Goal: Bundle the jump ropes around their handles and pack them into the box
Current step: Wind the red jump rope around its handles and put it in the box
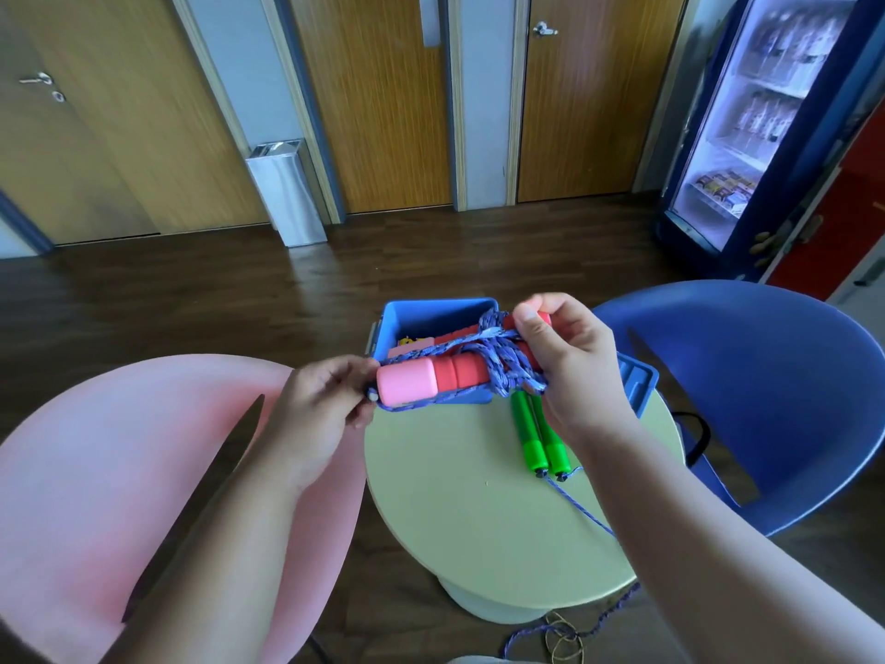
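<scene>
Rope work at a round green table: red-and-pink handles, wound with blue-purple rope, are held just in front of the open blue box. The rope is pinched by the left hand at the pink end; the red end is gripped by the curled fingers of the right hand. Green handles are laid on the table, their cord trailing over the edge.

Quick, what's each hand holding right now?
Left hand: pinches the purple braided rope beside the handles' pink end.
Right hand: grips the rope-wrapped red and pink foam handles.
</scene>
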